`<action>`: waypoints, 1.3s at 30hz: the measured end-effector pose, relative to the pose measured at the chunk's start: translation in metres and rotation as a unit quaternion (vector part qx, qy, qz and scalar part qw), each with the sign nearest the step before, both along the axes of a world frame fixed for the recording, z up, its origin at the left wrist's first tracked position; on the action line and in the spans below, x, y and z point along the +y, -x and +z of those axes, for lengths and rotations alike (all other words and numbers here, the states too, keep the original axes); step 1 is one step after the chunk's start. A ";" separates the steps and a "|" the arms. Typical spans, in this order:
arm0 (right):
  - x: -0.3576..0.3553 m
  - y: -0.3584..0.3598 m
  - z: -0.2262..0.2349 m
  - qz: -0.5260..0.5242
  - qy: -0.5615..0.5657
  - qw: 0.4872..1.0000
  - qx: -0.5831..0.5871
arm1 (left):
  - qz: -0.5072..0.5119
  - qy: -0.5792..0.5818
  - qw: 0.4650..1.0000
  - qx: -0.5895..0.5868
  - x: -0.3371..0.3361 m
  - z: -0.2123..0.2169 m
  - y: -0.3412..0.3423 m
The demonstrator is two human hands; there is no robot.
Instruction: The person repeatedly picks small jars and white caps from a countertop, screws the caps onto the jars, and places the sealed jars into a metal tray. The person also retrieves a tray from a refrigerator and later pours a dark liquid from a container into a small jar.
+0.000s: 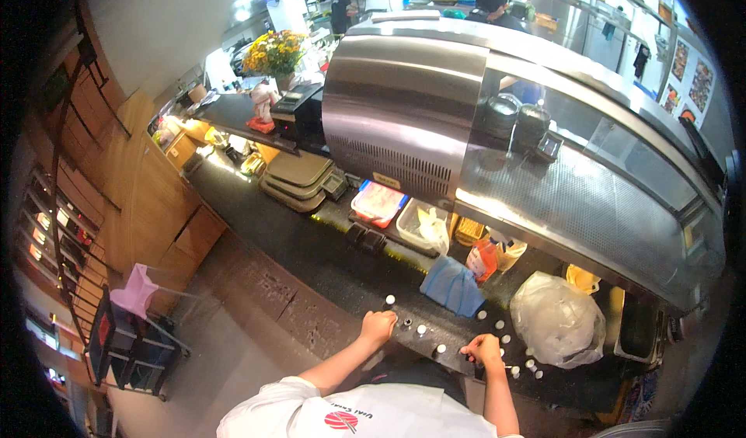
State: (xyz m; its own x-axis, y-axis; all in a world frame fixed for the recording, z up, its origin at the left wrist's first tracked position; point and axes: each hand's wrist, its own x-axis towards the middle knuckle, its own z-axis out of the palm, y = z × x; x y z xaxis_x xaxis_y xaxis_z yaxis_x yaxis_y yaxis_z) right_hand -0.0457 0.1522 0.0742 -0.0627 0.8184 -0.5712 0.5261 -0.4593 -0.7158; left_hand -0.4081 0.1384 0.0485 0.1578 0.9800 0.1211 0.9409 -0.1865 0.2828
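Left hand (378,325) rests curled on the dark counter (311,259) among small white-capped bottles (420,330); grip unclear. Right hand (483,349) closed near more bottles; blue cloth (453,286) behind; crowded caps could likely topple if knuckles brush them.

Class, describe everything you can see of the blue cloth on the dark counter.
The blue cloth is a soft, crumpled piece of fabric, loosely folded into a rough square and lying flat on the black counter. It sits just beyond the person's hands, beside an orange-topped bottle. Small white-capped bottles stand near its front edge. Neither hand touches it.
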 end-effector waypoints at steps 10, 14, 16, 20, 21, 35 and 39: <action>-0.018 -0.012 0.014 0.081 -0.309 0.935 -0.156 | 0.015 -0.037 0.994 -0.098 0.012 0.015 -0.015; -0.058 -0.045 0.040 0.000 -0.255 0.967 -0.020 | -0.011 -0.069 0.995 -0.072 0.018 0.017 -0.026; -0.102 -0.056 0.048 -0.071 -0.280 0.957 0.015 | -0.014 -0.059 0.996 -0.064 0.013 0.036 -0.025; -0.148 -0.124 0.029 -0.319 -0.310 0.892 -0.085 | -0.055 -0.099 0.984 -0.136 0.021 0.067 -0.059; -0.154 -0.147 0.008 -0.339 -0.339 0.864 -0.152 | -0.070 -0.090 0.980 -0.165 0.022 0.076 -0.072; -0.119 -0.243 -0.045 -0.072 -0.336 0.915 -0.214 | -0.232 0.347 0.884 -0.212 -0.079 0.062 -0.218; -0.121 -0.254 -0.060 -0.089 -0.332 0.919 -0.191 | -0.142 0.333 0.908 -0.212 -0.104 0.017 -0.213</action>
State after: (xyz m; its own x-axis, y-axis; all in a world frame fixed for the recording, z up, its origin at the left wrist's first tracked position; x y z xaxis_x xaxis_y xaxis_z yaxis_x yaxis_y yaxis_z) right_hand 0.2080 0.0309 0.0144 0.2074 0.9724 0.1066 0.7568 -0.0905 -0.6474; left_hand -0.1946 0.0342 0.0650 0.4932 0.7855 -0.3739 0.6614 -0.0594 0.7477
